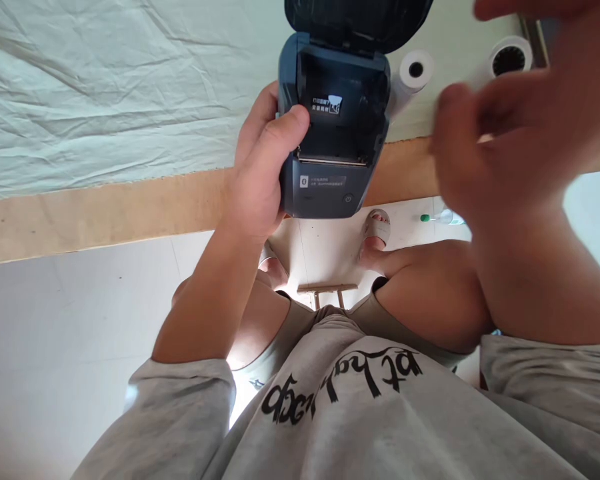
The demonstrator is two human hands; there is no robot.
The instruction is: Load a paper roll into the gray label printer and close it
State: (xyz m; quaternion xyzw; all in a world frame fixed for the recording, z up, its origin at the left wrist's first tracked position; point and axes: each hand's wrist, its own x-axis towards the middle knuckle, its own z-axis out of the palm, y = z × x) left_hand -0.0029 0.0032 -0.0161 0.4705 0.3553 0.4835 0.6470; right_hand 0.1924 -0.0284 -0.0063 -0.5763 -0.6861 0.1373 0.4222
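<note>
Dark blue-grey printer (333,127), lid flipped open, sits at the bench (80,213) edge in the left hand (260,173), whose fingers wrap its side with the thumb pressed on the rim. Right hand (520,147) hovers blurred just beside it, fingers loosely curled, holding nothing. 2 paper rolls (415,70) lie behind on the cloth (105,87).

dark blue-grey printer (333,127), white paper rolls (414,72), pale green cloth (105,87), grey black-lettered shirt (360,413)

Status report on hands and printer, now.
Left hand shut on dark blue label printer, lid open, bay empty. Right hand open, blurred, holding nothing. White paper rolls on table behind.
</note>
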